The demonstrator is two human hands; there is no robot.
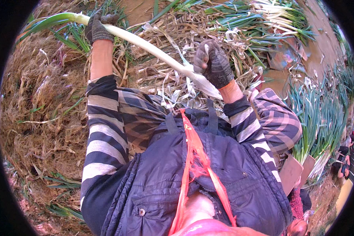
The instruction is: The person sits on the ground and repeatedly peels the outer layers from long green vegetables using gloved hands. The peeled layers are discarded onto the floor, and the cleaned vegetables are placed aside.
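A long, thick-stemmed green onion [149, 48] slants across the view in front of me, with its green leaves at the upper left. My left hand [99, 27], in a dark knit glove, is shut around the pale stalk just below the leaves. Toward the stalk's lower end, my right hand [214, 63] is curled into a fist in a worn, soiled glove. Loose whitish outer skin [205, 84] comes away from the stalk beside and under that fist. The right fingers appear to pinch this skin, though the grip itself is partly hidden.
Dry peeled leaves [153, 70] litter the ground before me. A high heap of stringy roots [44, 112] fills the left side. Cleaned green onions [278, 16] lie at the upper right; bundles [318, 118] stand at the right. A person [298, 206] is at the lower right.
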